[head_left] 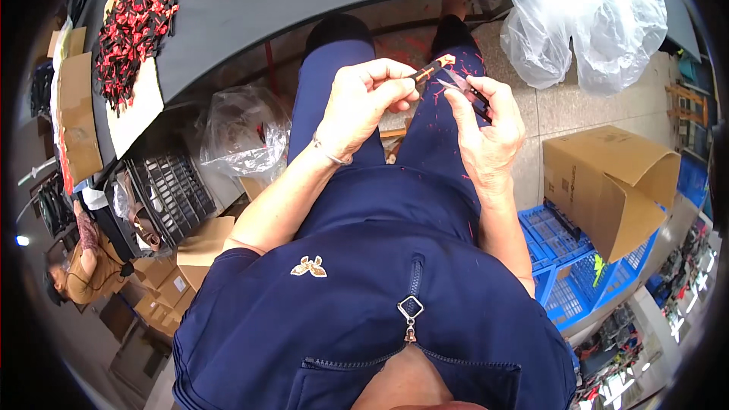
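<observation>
My left hand (357,106) pinches a small black strip with a gold band and a red-orange end (430,70) between thumb and fingers, above my lap. Facing it, my right hand (490,137) is closed on small black-handled thread snips (480,103). Their blades are parted and point at the strip's red end, very close to it; whether they touch I cannot tell. Red thread scraps (465,133) are scattered over my dark blue trousers. A heap of similar black and red pieces (140,26) lies on cardboard at the far left.
A black-covered table (250,0) spans the far side. Clear plastic bags hang at the far right (588,15) and sit below the table (244,133). At right, an open cardboard box (600,182) rests on blue crates (566,288). Another person (87,262) is at far left.
</observation>
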A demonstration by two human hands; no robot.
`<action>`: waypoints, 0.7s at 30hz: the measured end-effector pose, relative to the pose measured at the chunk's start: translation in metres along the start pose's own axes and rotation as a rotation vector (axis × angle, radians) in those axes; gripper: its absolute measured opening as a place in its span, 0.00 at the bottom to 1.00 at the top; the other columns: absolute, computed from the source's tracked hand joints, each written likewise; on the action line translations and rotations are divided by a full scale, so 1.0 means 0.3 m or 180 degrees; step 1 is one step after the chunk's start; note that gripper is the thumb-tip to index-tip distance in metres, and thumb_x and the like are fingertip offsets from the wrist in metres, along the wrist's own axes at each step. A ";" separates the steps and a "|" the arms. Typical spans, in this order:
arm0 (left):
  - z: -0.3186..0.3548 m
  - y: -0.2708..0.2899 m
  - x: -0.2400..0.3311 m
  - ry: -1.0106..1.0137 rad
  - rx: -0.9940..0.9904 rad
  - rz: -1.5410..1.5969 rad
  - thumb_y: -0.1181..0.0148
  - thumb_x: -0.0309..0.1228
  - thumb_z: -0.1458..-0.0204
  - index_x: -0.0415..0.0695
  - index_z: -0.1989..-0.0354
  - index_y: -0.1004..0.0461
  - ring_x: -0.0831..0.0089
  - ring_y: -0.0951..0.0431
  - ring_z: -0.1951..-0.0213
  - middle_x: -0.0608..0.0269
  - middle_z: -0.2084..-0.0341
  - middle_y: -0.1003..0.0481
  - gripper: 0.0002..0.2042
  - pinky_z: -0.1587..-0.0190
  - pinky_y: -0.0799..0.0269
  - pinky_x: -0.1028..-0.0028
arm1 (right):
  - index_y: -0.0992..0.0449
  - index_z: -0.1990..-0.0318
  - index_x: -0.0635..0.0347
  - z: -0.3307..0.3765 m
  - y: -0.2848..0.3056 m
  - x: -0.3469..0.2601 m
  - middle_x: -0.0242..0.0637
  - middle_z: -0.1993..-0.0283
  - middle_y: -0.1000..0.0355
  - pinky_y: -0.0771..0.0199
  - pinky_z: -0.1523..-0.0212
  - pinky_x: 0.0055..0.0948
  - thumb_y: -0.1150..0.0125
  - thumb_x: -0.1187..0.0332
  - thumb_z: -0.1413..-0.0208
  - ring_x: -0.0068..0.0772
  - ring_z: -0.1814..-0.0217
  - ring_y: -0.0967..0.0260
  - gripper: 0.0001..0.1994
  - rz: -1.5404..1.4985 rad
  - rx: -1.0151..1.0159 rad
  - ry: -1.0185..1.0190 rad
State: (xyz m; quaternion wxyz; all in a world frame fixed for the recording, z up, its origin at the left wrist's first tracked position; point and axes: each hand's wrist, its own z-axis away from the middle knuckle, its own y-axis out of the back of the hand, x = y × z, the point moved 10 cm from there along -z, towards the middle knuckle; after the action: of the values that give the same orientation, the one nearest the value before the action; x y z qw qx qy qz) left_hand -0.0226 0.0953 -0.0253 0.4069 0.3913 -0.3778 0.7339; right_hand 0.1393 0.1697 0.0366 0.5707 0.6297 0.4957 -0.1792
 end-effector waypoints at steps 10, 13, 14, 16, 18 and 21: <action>-0.001 -0.009 0.010 0.0002 -0.0061 -0.0009 0.41 0.29 0.48 0.37 0.62 0.23 0.82 0.26 0.73 0.65 0.74 0.23 0.09 0.67 0.30 0.83 | 0.24 0.65 0.58 -0.006 0.009 -0.051 0.32 0.74 0.27 0.30 0.74 0.26 0.25 0.70 0.61 0.28 0.75 0.31 0.15 0.0138 0.0132 0.0559; -0.004 -0.015 0.010 0.0040 -0.0085 -0.0036 0.41 0.28 0.48 0.37 0.62 0.23 0.82 0.26 0.73 0.65 0.74 0.23 0.09 0.67 0.30 0.83 | 0.23 0.65 0.59 0.000 0.039 -0.039 0.32 0.74 0.27 0.31 0.75 0.26 0.25 0.71 0.61 0.28 0.75 0.31 0.15 -0.0038 0.0352 0.0476; -0.005 -0.017 0.011 0.0049 -0.0087 -0.0037 0.41 0.28 0.48 0.37 0.62 0.23 0.82 0.26 0.73 0.65 0.74 0.23 0.09 0.67 0.30 0.83 | 0.23 0.65 0.59 -0.004 0.040 -0.038 0.32 0.75 0.27 0.31 0.75 0.27 0.25 0.71 0.62 0.28 0.76 0.31 0.15 -0.0077 0.0368 0.0492; -0.006 -0.024 0.008 0.0079 -0.0094 -0.0056 0.41 0.28 0.48 0.37 0.62 0.23 0.82 0.26 0.73 0.65 0.74 0.23 0.09 0.67 0.30 0.83 | 0.23 0.65 0.59 -0.012 0.024 -0.033 0.32 0.75 0.27 0.31 0.75 0.26 0.25 0.71 0.62 0.28 0.75 0.31 0.15 0.0015 0.0286 0.0597; -0.007 -0.026 -0.001 0.0103 -0.0122 -0.0065 0.41 0.29 0.48 0.37 0.62 0.23 0.82 0.26 0.73 0.65 0.74 0.23 0.09 0.68 0.31 0.83 | 0.23 0.65 0.59 -0.008 0.013 -0.035 0.32 0.75 0.27 0.31 0.75 0.26 0.25 0.71 0.62 0.29 0.75 0.31 0.15 0.0104 0.0201 0.0699; -0.016 -0.031 -0.016 0.0134 -0.0142 -0.0038 0.41 0.29 0.48 0.37 0.62 0.23 0.83 0.27 0.74 0.65 0.74 0.23 0.09 0.68 0.31 0.83 | 0.23 0.66 0.59 -0.007 0.002 -0.036 0.32 0.75 0.27 0.30 0.75 0.25 0.25 0.71 0.63 0.29 0.75 0.30 0.15 0.0245 0.0127 0.0673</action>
State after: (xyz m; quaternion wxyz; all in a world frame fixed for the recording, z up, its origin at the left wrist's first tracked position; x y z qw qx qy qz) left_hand -0.0140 0.1015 -0.0292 0.4278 0.3688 -0.3830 0.7309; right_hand 0.1343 0.1672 0.0460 0.5090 0.6749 0.5249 -0.0996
